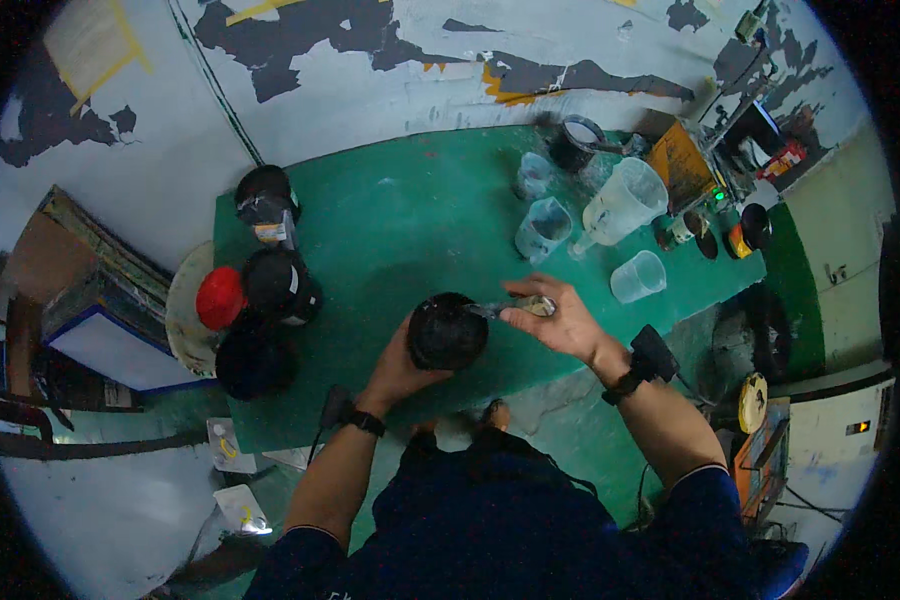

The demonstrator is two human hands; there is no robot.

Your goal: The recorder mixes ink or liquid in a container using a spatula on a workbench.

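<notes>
— At the near edge of the green table (pixel 410 200), what did the person have in hand?

— A round black can (pixel 447 331), upright, its flat top facing the camera. The left hand (pixel 398 368) was wrapped around its near side, fingers curled against the wall. The right hand (pixel 560 320) was pinched closed on a thin metal tool (pixel 490 311), a flat blade or spatula by the look of it.

— Which way did the tool lie?

— Its long axis ran roughly left to right, tip toward the can's rim, handle end hidden in the fingers. Whether the tip touched the lid I couldn't tell.

— How would the can handle?

— I judged it rigid and, if full, fairly heavy; smooth sides, likely slippery if smeared. The wall grip low around the body looked the sound place to hold it. The tool seemed stiff and light.

— And around them?

— More black cans (pixel 280 283) and a red lid (pixel 219 297) to the left, well apart; clear plastic measuring cups (pixel 625 200) stood farther back to the right.
</notes>
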